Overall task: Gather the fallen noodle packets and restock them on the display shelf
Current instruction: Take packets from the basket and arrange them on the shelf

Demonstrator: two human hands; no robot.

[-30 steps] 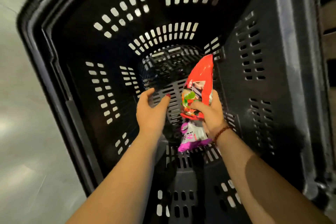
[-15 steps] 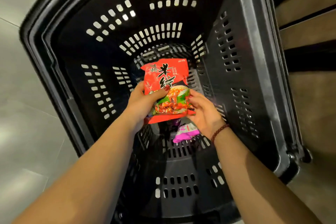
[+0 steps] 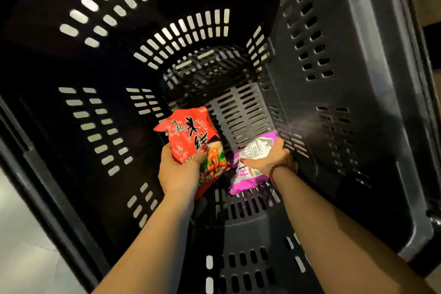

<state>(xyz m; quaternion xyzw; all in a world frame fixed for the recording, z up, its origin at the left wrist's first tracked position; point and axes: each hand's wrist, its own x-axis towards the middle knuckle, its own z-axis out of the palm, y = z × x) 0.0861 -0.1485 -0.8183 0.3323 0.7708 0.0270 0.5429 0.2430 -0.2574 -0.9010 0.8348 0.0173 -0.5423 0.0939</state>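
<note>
Your left hand (image 3: 177, 173) is down inside the black slotted basket (image 3: 338, 107), wrapped around the lower part of a red noodle packet (image 3: 191, 137), with the thumb pressed across the printed front and the fingers behind it. That packet stands roughly upright, its top edge tipped a little toward the far end of the basket and its large dark characters facing you. Your right hand (image 3: 269, 157), with a dark red bead bracelet (image 3: 278, 170) at the wrist, is just beside the left one, closer to the basket's right wall. It is grasping a pink and white noodle packet (image 3: 248, 174) from above, the fingers curled over the upper edge and the thumb laid on the white face with small print. This second packet sits low, near the slotted floor of the basket; whether it rests on the floor or is lifted clear, you cannot tell from here. The two packets lie close together, with a narrow dark gap between them. Pale floor (image 3: 21, 234) shows outside the basket at lower left.
</note>
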